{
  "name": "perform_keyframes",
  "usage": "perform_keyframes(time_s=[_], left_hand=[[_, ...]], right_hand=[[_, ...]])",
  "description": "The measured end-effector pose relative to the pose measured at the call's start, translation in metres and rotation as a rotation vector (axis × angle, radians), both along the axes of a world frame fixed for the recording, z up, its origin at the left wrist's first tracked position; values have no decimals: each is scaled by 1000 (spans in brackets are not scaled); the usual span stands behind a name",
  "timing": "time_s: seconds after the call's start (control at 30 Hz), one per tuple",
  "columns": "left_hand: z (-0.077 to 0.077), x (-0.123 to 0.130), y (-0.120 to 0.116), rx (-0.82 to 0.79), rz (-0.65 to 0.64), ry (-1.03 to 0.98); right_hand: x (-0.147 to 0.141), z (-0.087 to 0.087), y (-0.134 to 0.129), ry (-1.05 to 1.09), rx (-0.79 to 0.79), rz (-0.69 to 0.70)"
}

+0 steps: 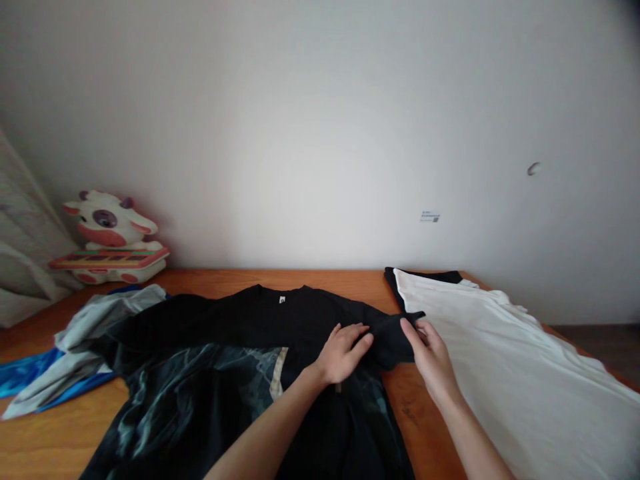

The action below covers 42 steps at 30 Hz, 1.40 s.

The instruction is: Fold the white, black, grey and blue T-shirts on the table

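Observation:
A black shirt (200, 393) with a smoky grey print lies spread on the wooden table, its neckline toward the wall. My left hand (345, 352) rests on the shirt near the right-hand sleeve, palm down, fingers extended. At the end of that sleeve, my right hand (427, 350) pinches the black cloth at its edge between thumb and fingers. White clothing (510, 373) is laid out just beyond my right hand, with black fabric (393, 283) showing from under its far left corner.
Crumpled grey cloth (95, 323) and blue cloth (30, 373) lie at the left of the table (65, 440). A cow-shaped toy keyboard (113, 237) stands at the back left. Behind the table rises a pale wall; a curtain hangs at far left.

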State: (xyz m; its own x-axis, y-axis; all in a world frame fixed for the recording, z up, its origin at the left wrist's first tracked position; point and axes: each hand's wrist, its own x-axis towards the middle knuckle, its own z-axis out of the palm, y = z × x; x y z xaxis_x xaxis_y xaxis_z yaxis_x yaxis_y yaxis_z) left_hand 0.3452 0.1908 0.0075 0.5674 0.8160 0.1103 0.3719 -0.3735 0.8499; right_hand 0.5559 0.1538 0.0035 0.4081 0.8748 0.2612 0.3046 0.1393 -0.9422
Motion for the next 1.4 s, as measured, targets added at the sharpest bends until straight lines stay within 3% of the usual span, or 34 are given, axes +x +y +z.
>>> perform_keyframes(time_s=[0.1, 0.2, 0.3, 0.43, 0.53, 0.73, 0.93, 1.1, 1.27, 1.33, 1.4], left_hand=[[0, -7, 14, -383, 46, -497], [-1, -16, 23, -653, 106, -777], [4, -24, 24, -800, 97, -846], [17, -31, 22, -778, 146, -906], [24, -35, 25, -781, 165, -947], [25, -32, 36, -1061, 158, -959], [32, -20, 32, -982, 125, -1036], [46, -6, 22, -961, 235, -1074], [53, -9, 24, -963, 238, -1081], [57, -19, 29, -888, 317, -1040], [60, -32, 34, -710, 415, -909]], right_hand=[[-23, 10, 0, 125, 54, 380], [-35, 1, -6, -20, 102, 382], [-35, -13, -16, -353, 91, 360], [-34, -22, -26, -669, 67, 468], [-38, -21, -27, -729, 87, 451], [-43, -19, -25, -788, 143, 383], [-42, -26, -19, -804, 191, 211], [-49, -26, -19, -832, 198, 232], [-53, -20, -21, -819, 219, 193], [-52, -18, -21, -805, 249, 184], [-50, -17, -21, -800, 289, 173]])
